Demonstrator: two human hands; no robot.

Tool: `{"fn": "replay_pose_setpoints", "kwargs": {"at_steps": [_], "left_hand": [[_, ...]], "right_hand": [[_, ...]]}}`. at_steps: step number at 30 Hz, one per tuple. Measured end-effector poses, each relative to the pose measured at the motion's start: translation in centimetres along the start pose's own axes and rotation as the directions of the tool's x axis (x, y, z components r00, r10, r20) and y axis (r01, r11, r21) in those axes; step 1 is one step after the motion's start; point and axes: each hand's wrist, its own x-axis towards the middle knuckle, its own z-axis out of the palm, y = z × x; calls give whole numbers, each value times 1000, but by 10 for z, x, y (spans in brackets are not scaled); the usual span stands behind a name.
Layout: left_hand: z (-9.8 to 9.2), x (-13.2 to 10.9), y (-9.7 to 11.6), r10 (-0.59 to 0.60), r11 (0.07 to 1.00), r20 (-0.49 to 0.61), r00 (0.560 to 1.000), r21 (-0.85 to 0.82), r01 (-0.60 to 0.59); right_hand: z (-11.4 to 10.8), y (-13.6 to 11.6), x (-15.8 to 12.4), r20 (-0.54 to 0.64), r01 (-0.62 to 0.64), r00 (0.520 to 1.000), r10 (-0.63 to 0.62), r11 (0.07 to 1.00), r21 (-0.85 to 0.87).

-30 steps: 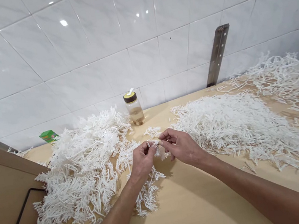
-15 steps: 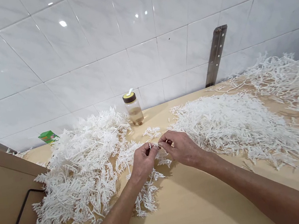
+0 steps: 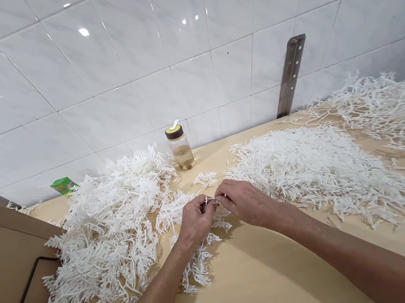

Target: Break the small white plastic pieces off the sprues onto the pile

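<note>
Both hands meet over the table, pinching a small white branched plastic strand [image 3: 212,200] between their fingertips. My left hand [image 3: 195,218] grips it with thumb and forefinger, fingers curled. From the right, my right hand [image 3: 243,200] pinches its other end; the tips nearly touch. Fingers hide most of the strand. Under and beside my left hand lie more white strands [image 3: 198,270], joined to a large tangled heap [image 3: 118,229] at left. A denser pile of short white pieces [image 3: 315,168] spreads out right of my right hand.
A lidded bottle [image 3: 181,147] of brownish liquid stands by the tiled wall [image 3: 130,54]. A green box [image 3: 64,185] sits behind the left heap. Long white strands [image 3: 387,108] lie at far right. A brown panel [image 3: 8,274] borders the left, and a metal bracket [image 3: 292,75] rises behind.
The two hands stay together in nearly the same place. The strand between the fingertips shows slightly more stretched, and the whole view has shifted a little.
</note>
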Motion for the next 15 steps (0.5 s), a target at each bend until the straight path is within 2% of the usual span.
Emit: {"fn": "replay_pose_setpoints", "kwargs": {"at_steps": [4, 8, 15], "left_hand": [[-1, 1, 1, -51, 998, 4, 999, -41, 51], [-2, 2, 2, -81, 993, 19, 997, -83, 82], [-5, 1, 6, -91, 989, 64, 994, -115, 98]], "right_hand": [[5, -2, -1, -8, 66, 998, -68, 988, -141], [11, -1, -1, -14, 101, 994, -104, 981, -165], [14, -7, -1, -44, -122, 991, 123, 992, 29]]}}
